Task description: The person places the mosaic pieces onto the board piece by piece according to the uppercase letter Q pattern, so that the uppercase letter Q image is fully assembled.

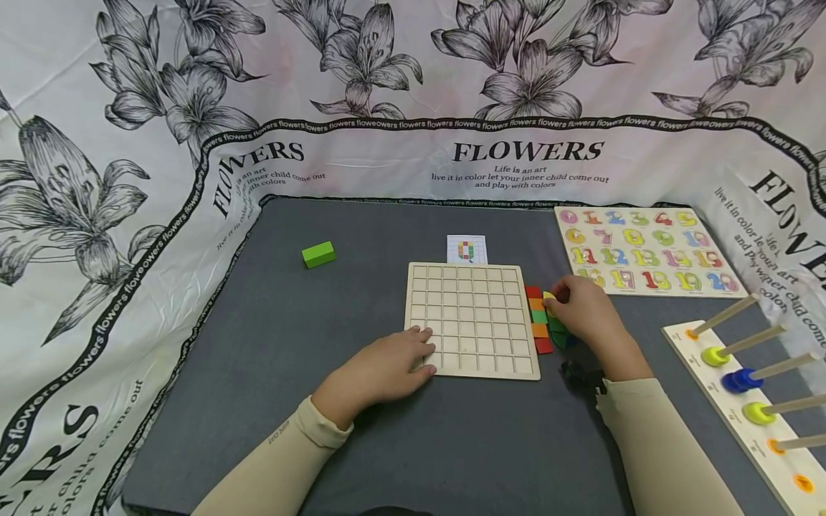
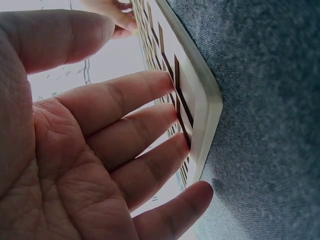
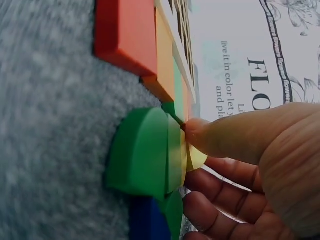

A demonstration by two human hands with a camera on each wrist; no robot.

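Observation:
A square wooden grid board (image 1: pixel 464 322) lies on the grey table, its squares bare. My left hand (image 1: pixel 377 369) rests at the board's left edge; in the left wrist view its extended fingers (image 2: pixel 135 92) touch the grid. Right of the board lie small coloured blocks: red (image 1: pixel 544 345), orange (image 1: pixel 539 330), green and blue. Over them my right hand (image 1: pixel 589 312) pinches a yellow block (image 3: pixel 196 159) between thumb and fingers; the fingers partly hide it. Close to that hand are a rounded green block (image 3: pixel 140 155) and a blue block (image 3: pixel 147 220).
Behind the board is a small card (image 1: pixel 477 251) with a coloured Q pattern. A green block (image 1: pixel 319 254) lies at the far left. At the right are a number board (image 1: pixel 652 290) and a peg stand (image 1: pixel 729 401) with rings. Flower-printed cloth (image 1: pixel 381 165) borders the table.

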